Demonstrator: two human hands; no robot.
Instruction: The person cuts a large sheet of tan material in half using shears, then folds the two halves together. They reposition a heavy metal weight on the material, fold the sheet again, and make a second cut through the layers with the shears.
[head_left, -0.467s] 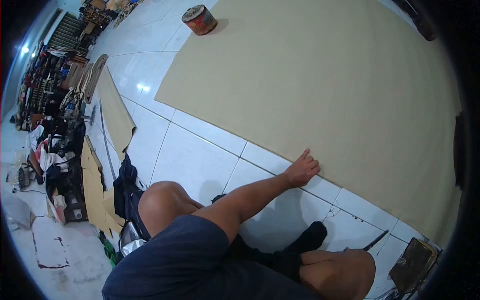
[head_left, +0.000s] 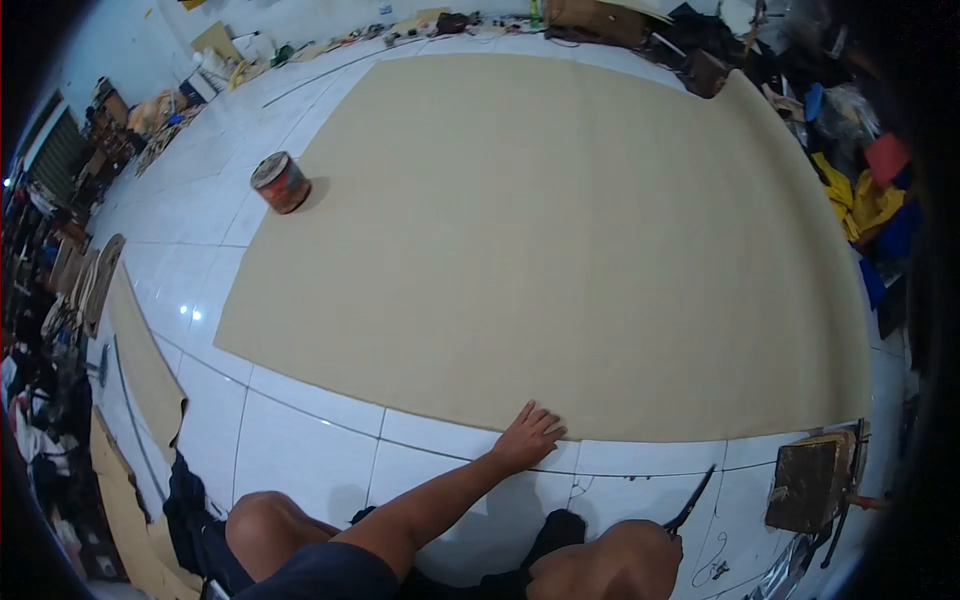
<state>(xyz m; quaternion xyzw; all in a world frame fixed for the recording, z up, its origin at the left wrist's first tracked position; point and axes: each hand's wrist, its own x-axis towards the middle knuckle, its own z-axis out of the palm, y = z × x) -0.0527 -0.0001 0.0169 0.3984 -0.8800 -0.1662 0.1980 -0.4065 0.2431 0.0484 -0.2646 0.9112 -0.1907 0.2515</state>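
Observation:
My left hand (head_left: 531, 439) rests palm down on the near edge of a large beige sheet (head_left: 520, 240), its fingers spread and reaching onto the material. The sheet lies flat on the white tiled floor, and its far right side curls up a little. Beside my right knee, what shows of my right hand (head_left: 676, 545) is a small bit of skin, closed at the handle end of black scissors (head_left: 692, 499). The knee hides most of that hand and the handles. The scissors point toward the sheet's near edge.
A red can (head_left: 281, 183) stands on the sheet's left edge. At the right front sits a dark worn block (head_left: 803, 482). Beige strips (head_left: 146, 350) lie at the left, and piled cloth and bags (head_left: 860, 195) line the right side.
The view has swung up and right, showing more of the sheet and the far wall. My left hand has gone from one finger pointing to several fingers spread on the edge.

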